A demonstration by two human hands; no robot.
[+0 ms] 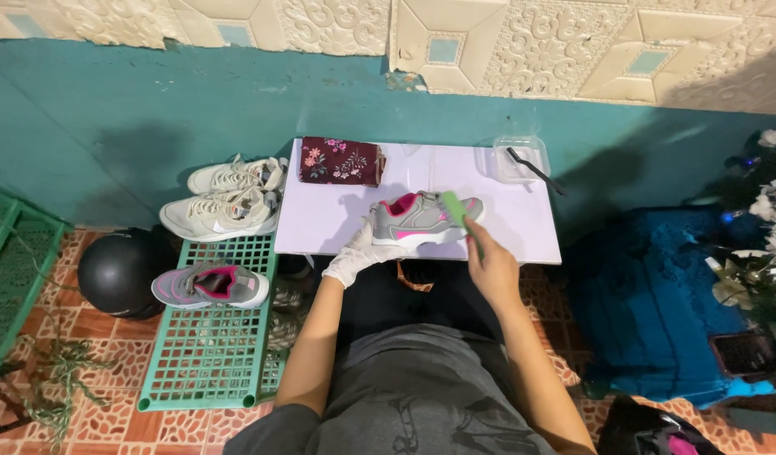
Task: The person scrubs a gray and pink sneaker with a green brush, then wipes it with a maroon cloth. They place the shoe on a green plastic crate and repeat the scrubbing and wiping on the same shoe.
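Note:
A grey and pink sneaker [417, 219] lies on its side on a small white table [523, 223]. My left hand [358, 253], in a white glove, grips the sneaker at its heel and sole. My right hand [487, 261], bare, holds a green brush [455, 209] against the sneaker's toe end. A matching grey and pink sneaker [209, 285] rests on a green plastic rack [211, 354] at my left.
A folded maroon floral cloth [341, 161] and a clear plastic container [519, 160] with a dark brush in it sit at the table's back. A pair of white sneakers [228, 198] lies left of the table, a black ball [116, 271] beside them. Blue fabric [657, 295] is heaped on the right.

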